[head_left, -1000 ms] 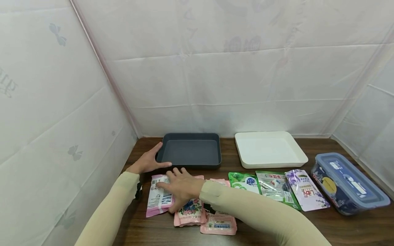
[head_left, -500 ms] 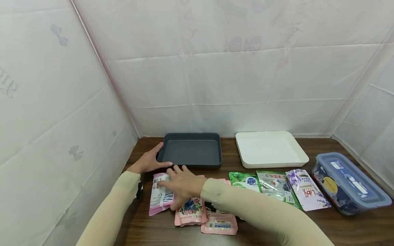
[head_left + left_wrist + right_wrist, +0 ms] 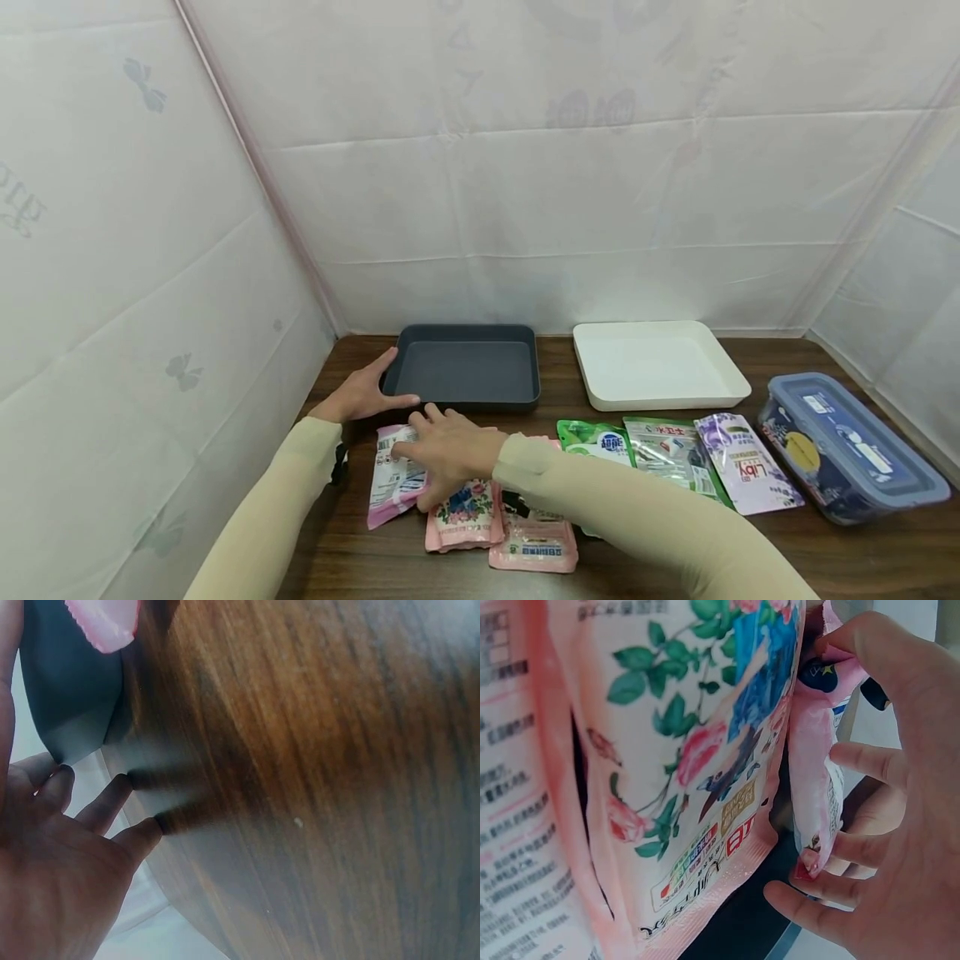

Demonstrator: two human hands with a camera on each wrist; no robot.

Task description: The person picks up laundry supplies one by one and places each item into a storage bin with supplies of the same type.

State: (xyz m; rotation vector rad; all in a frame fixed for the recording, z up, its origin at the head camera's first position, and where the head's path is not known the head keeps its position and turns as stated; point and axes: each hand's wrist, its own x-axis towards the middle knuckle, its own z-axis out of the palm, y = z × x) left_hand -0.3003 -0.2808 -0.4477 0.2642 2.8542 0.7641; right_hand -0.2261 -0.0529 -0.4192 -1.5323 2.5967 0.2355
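Observation:
At the left front corner of the dark grey tray (image 3: pixel 463 371), my left hand (image 3: pixel 366 393) spreads its thumb along the front side and its fingers along the left. The left wrist view shows the fingertips at the tray's corner (image 3: pixel 71 697). My right hand (image 3: pixel 457 454) holds the pink-and-white pouch (image 3: pixel 393 479) by its right edge, between thumb and fingers. In the right wrist view this pouch (image 3: pixel 814 780) is seen edge-on, tilted. Just right of it lies a pink pouch with printed roses (image 3: pixel 463 512), partly under the right hand.
Another pink pouch (image 3: pixel 534 546) lies beneath the right forearm. Further right are a green pouch (image 3: pixel 596 442), a silver-green pouch (image 3: pixel 667 458) and a purple-white pouch (image 3: pixel 747 467). A white tray (image 3: pixel 660 367) stands behind them, a blue lidded box (image 3: pixel 855 446) at the far right.
The pink-and-white pouch has shifted slightly right with the right hand and its right edge has tilted up. The left hand and the dark tray stay put.

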